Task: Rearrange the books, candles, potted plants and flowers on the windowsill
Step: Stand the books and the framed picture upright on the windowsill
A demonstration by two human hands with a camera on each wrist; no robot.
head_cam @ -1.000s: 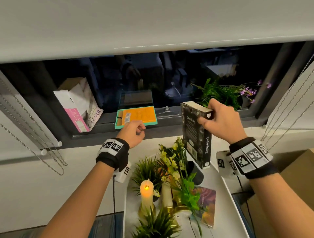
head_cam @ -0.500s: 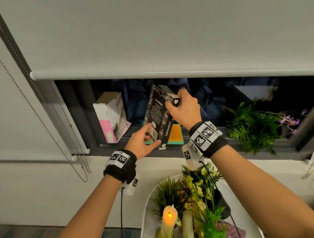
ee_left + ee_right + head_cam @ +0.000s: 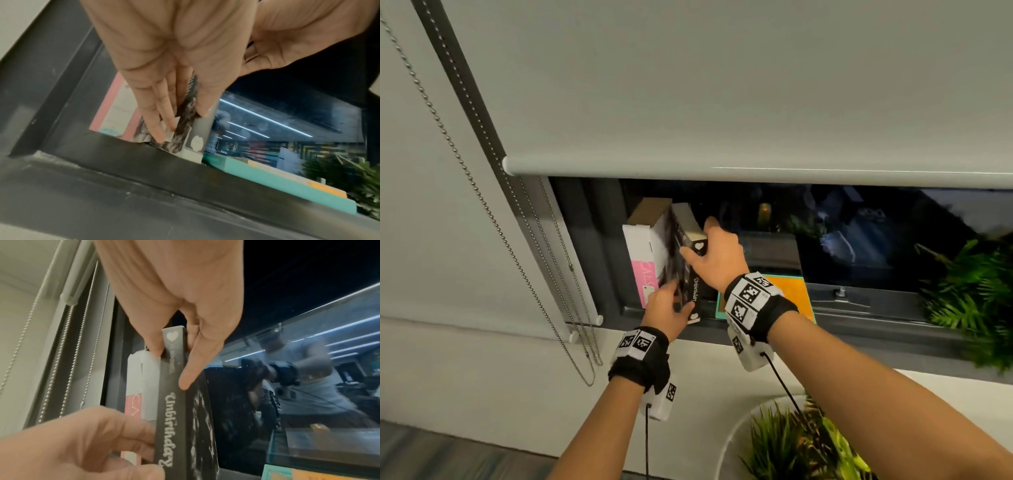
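Note:
A black book [image 3: 693,287] with "Unbirthday" on its spine [image 3: 174,418] stands upright at the left end of the dark windowsill [image 3: 859,318]. It is pressed against a white and pink book [image 3: 645,260] that leans on the window frame. My right hand [image 3: 698,240] pinches the top of the black book's spine between thumb and fingers [image 3: 184,382]. My left hand [image 3: 671,303] holds the book's lower end, fingers [image 3: 162,123] along the cover and thumb on the spine side. An orange book with a teal border [image 3: 791,294] lies flat on the sill just right of them.
A green fern [image 3: 969,301] stands on the sill at the right. The lowered roller blind [image 3: 722,102] hangs close above the books, its bead chains [image 3: 544,274] at the left. Below me a white tray [image 3: 726,442] carries leafy plants [image 3: 784,445].
The black book went from above the tray up and left to the sill's left end, now upright against the white and pink book. My left hand took hold of its lower end.

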